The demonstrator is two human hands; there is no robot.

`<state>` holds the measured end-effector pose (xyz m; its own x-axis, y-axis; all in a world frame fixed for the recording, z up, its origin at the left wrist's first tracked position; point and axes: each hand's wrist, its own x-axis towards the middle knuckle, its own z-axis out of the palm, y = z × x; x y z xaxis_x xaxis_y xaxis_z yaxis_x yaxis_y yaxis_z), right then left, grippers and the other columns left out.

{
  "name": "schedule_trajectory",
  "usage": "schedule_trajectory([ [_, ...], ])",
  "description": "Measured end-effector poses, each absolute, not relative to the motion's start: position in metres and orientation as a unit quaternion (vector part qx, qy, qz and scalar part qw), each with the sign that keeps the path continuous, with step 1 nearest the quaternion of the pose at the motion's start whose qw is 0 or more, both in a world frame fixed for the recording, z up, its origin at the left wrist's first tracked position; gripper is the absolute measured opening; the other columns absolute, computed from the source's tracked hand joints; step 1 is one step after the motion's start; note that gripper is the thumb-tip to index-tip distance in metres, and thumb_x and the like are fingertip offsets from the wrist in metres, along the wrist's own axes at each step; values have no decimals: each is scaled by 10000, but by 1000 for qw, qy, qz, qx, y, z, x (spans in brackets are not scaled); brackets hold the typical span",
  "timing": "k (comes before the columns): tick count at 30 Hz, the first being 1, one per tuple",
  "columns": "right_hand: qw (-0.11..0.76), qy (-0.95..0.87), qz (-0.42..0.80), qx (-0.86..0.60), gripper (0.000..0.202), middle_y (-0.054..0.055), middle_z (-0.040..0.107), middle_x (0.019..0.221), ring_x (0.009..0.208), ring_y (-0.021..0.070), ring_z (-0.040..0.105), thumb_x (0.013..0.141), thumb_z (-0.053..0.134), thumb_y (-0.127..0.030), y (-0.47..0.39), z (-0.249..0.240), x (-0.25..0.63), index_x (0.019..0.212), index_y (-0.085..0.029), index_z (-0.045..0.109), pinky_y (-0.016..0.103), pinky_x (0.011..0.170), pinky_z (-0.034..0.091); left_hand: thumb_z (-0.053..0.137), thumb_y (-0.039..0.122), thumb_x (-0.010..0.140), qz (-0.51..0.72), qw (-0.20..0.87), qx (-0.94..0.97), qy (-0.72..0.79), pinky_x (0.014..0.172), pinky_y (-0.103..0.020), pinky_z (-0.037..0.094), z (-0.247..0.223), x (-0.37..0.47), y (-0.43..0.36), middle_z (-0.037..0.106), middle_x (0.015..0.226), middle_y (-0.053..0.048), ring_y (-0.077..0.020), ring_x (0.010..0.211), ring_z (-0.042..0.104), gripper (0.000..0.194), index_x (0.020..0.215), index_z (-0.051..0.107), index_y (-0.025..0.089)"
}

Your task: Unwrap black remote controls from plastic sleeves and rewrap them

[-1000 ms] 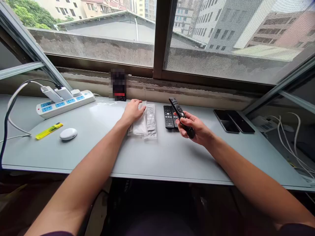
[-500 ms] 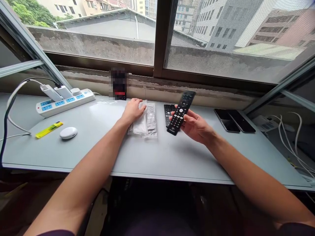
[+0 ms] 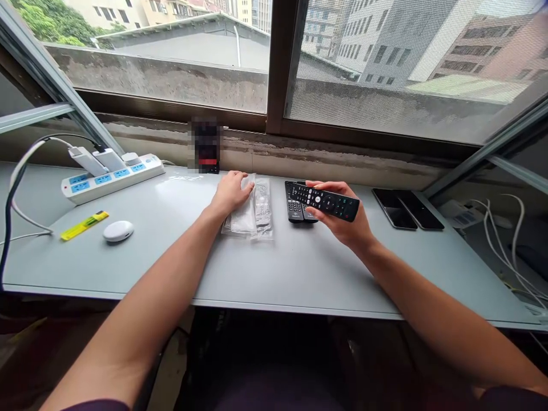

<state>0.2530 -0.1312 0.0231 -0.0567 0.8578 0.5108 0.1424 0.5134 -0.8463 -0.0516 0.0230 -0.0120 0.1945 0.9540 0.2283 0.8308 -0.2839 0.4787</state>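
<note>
A black remote control (image 3: 329, 202) is held nearly level in my right hand (image 3: 349, 225), its fingers wrapped around it and its buttons facing up. Beneath and left of it, two more black remotes (image 3: 295, 212) lie side by side on the desk, partly covered by the held one. My left hand (image 3: 232, 191) rests palm down with fingers apart on clear plastic bags (image 3: 244, 220). Another clear bag with something pale inside (image 3: 262, 208) lies just right of that hand.
The grey desk (image 3: 257, 274) carries a power strip (image 3: 113, 178), a yellow packet (image 3: 84, 225) and a white oval case (image 3: 119, 231) at left. Two dark phones (image 3: 394, 209) lie at right. A partly blurred dark object (image 3: 208, 145) stands by the window wall.
The remote in my right hand has turned from upright to nearly level, its free end swinging right. More of the two remotes on the desk shows. My left hand has stayed put.
</note>
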Motion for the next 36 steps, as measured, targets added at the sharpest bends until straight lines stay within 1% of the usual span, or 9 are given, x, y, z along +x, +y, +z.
schedule_trajectory([
  [3,555,-678,299,-377,475,75,834,1374,1384,337,747,853,1043,-477,-129,18,254,1246,-328,820,575,1264,566,572,448,1095,243,123,762,587,1368,-518,410,-12,-51,23,630,1626,-201,-385,1557,571,554,1548,680,149],
  [6,555,-674,307,-380,533,54,833,1235,1268,325,756,737,1107,-493,-124,12,256,1191,-325,882,580,1258,546,569,441,1096,241,121,762,588,1373,-510,405,-12,-51,22,623,1638,-211,-382,1558,573,573,1562,672,123],
  [8,547,-668,320,-390,588,39,805,1151,1165,300,756,697,1123,-499,-122,9,257,1215,-336,898,558,1180,593,572,439,1096,241,121,763,587,1378,-500,401,-12,-51,22,625,1634,-215,-378,1561,573,578,1564,671,115],
  [11,548,-655,341,-392,599,20,758,1075,1042,256,745,689,1126,-489,-123,12,256,1230,-347,912,500,1067,634,578,442,1094,242,118,765,585,1377,-501,404,-12,-51,23,631,1625,-206,-376,1556,577,564,1556,678,133],
  [14,549,-635,366,-401,564,14,752,1014,1011,247,744,689,1119,-512,-126,17,255,1186,-330,923,479,1048,638,583,440,1090,242,117,765,585,1366,-513,417,-13,-52,23,632,1628,-197,-380,1549,581,550,1547,682,151],
  [20,527,-555,481,-428,545,80,854,1035,1036,302,822,925,868,-770,-131,24,254,1100,-254,885,469,985,678,576,430,1095,233,119,763,592,1371,-515,410,-9,-49,20,629,1635,-218,-390,1561,574,577,1564,677,111],
  [25,542,-515,528,-403,422,74,888,1135,1040,272,844,999,843,-665,-130,25,253,1120,-263,799,451,998,697,579,429,1097,228,119,763,593,1369,-513,413,-6,-48,17,623,1647,-213,-392,1556,578,583,1576,673,112],
  [29,570,-502,508,-406,420,59,891,1218,1104,285,850,976,898,-597,-127,24,254,1236,-293,774,514,1059,701,575,429,1094,227,117,765,592,1368,-511,410,-7,-48,18,629,1637,-217,-389,1551,580,580,1567,677,108],
  [36,642,-554,406,-340,336,-6,847,1417,1440,286,743,941,973,-483,-119,22,257,1224,-371,831,560,1381,473,564,454,1087,227,116,767,589,1358,-523,419,-10,-49,19,629,1630,-213,-393,1539,582,585,1555,683,124],
])
